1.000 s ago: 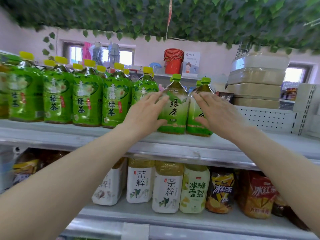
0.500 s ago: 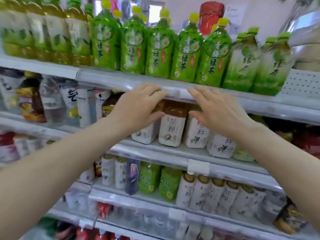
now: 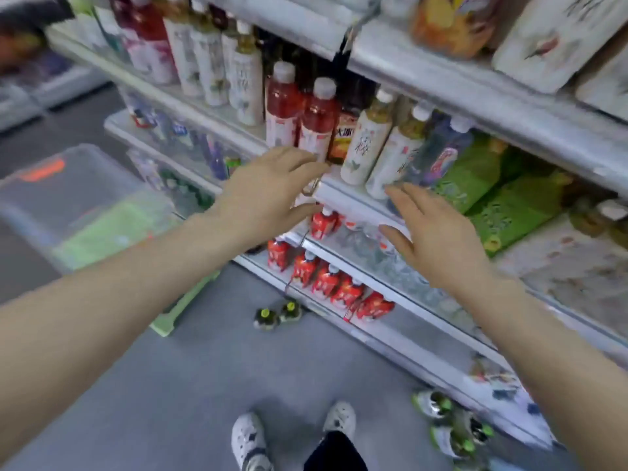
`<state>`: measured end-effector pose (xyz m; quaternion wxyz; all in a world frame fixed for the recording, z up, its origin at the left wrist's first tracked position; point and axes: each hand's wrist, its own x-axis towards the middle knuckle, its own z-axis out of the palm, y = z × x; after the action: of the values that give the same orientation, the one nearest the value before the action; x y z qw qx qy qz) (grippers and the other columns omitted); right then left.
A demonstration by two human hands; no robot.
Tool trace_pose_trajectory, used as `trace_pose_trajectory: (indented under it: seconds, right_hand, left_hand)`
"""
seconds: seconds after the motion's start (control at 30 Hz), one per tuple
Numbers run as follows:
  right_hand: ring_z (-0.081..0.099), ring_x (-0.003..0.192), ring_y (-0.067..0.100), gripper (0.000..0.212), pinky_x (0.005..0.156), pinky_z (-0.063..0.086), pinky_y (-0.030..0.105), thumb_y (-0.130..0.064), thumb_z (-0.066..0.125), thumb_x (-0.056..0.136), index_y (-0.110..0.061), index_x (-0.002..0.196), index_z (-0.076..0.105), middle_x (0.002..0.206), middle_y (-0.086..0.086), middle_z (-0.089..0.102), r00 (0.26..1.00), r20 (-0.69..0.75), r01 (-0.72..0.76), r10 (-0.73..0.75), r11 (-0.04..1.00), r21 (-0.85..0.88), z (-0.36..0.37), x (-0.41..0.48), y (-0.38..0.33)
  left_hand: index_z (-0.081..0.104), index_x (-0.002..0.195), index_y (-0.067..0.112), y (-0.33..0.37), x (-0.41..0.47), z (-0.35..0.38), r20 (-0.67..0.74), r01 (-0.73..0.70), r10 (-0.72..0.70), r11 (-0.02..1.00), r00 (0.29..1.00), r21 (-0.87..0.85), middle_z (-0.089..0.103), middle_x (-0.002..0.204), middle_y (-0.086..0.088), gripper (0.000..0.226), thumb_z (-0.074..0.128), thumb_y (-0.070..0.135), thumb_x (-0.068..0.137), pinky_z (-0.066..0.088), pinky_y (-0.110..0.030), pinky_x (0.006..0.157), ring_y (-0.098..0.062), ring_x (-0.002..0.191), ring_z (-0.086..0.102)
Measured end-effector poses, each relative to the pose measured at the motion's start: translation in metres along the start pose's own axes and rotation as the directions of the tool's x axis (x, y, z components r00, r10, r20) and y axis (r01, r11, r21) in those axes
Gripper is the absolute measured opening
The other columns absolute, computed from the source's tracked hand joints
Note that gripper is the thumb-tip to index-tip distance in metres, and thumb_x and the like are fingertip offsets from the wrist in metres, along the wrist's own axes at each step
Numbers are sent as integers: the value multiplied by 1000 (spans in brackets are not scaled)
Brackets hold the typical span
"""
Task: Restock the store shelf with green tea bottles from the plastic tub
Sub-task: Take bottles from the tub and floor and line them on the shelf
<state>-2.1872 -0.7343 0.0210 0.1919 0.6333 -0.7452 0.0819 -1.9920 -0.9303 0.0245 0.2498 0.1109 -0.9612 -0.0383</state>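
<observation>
While my view tips down along the aisle, I find the plastic tub (image 3: 78, 198) at the far left. It is clear-walled with an orange patch near its top edge. Low inside it lies a pale green mass (image 3: 112, 229), too blurred for me to separate into green tea bottles. A light green stand (image 3: 170, 321) shows just below the tub's near corner.

Next come two small green-capped bottles (image 3: 275, 314), upright on the grey floor (image 3: 204, 385) at the foot of the shelf (image 3: 353, 202).

Above them my left hand (image 3: 268, 195) is spread wide and flat in front of the shelf edge, with nothing in it. I cannot tell whether its fingertips touch the red bottles (image 3: 306, 113) just behind.

Beside those stand white-labelled bottles (image 3: 373, 141) with amber drink showing at the neck.

My right hand (image 3: 438, 239) is likewise splayed and empty, held before the tier below.

Further right, green packets (image 3: 492, 198) lie slanted on the shelf. Low on the floor, more bottles with bright green caps (image 3: 452, 426) are clustered near the shelf base. They are too smeared for me to read a label.
</observation>
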Motion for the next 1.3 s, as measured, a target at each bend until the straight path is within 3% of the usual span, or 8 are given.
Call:
trace_pose_trajectory:
  seconds: [0.2, 0.27, 0.43, 0.73, 0.93, 1.1, 1.2, 1.3]
  right_hand:
    - [65, 102, 34, 53, 75, 57, 39, -29, 73, 86, -5, 131, 57, 124, 14, 63, 983, 178, 8, -40, 984, 178, 132, -20, -50]
    - [63, 104, 30, 52, 79, 56, 37, -33, 65, 89, -6, 133, 56, 125, 13, 62, 964, 259, -1, -59, 975, 224, 180, -29, -61]
    - [67, 95, 31, 59, 67, 56, 33, -28, 76, 81, -3, 131, 56, 118, 14, 64, 882, 454, -29, -126, 948, 318, 302, -62, -82]
    - [59, 117, 33, 66, 92, 51, 41, -29, 74, 84, -1, 139, 48, 133, 16, 57, 703, 698, -139, -139, 935, 326, 510, -126, -95]
    - [36, 142, 27, 75, 113, 31, 34, -27, 67, 91, -9, 153, 28, 157, 11, 33, 585, 808, -303, -73, 904, 301, 637, -161, -109]
    - [38, 140, 26, 77, 111, 33, 35, -21, 70, 89, -11, 153, 27, 156, 10, 35, 623, 782, -417, 7, 849, 324, 723, -180, -114]
    - [54, 117, 27, 47, 89, 41, 32, -21, 62, 94, -10, 137, 46, 132, 10, 55, 707, 702, -477, 85, 791, 384, 753, -189, -119]
    - [54, 93, 18, 31, 74, 35, 24, -26, 58, 96, -11, 123, 51, 111, 5, 59, 736, 654, -552, 176, 716, 428, 765, -201, -124]
  left_hand:
    - [64, 123, 5, -42, -89, 97, 154, 195, -182, 978, 971, -77, 66, 115, -16, 51, 78, 30, 81, 51, -42, 88, -35, 104, 62]
    - [64, 123, 6, -54, -119, 133, 204, 261, -239, 962, 949, -86, 66, 116, -15, 50, 75, 32, 81, 51, -39, 86, -34, 105, 63]
    - [61, 128, 13, -77, -191, 234, 397, 482, -406, 869, 823, -111, 63, 122, -11, 60, 82, 31, 75, 54, -46, 83, -35, 111, 59]
    - [45, 143, 23, -105, -289, 433, 620, 712, -529, 699, 579, -68, 50, 141, -5, 74, 79, 36, 78, 49, -46, 90, -28, 130, 44]
    - [32, 150, 22, -114, -340, 546, 702, 750, -535, 661, 469, 3, 36, 152, -4, 83, 75, 39, 81, 44, -46, 103, -25, 139, 33]
    - [24, 153, 20, -124, -371, 623, 709, 781, -543, 625, 449, -16, 27, 156, -2, 95, 80, 32, 77, 44, -46, 103, -25, 141, 30]
    - [26, 152, 18, -133, -383, 655, 695, 790, -552, 612, 461, -37, 28, 156, -2, 96, 82, 27, 75, 44, -45, 103, -25, 140, 31]
    - [23, 153, 18, -137, -390, 675, 688, 785, -555, 619, 467, -34, 24, 157, -1, 97, 81, 23, 77, 41, -43, 104, -25, 142, 29]
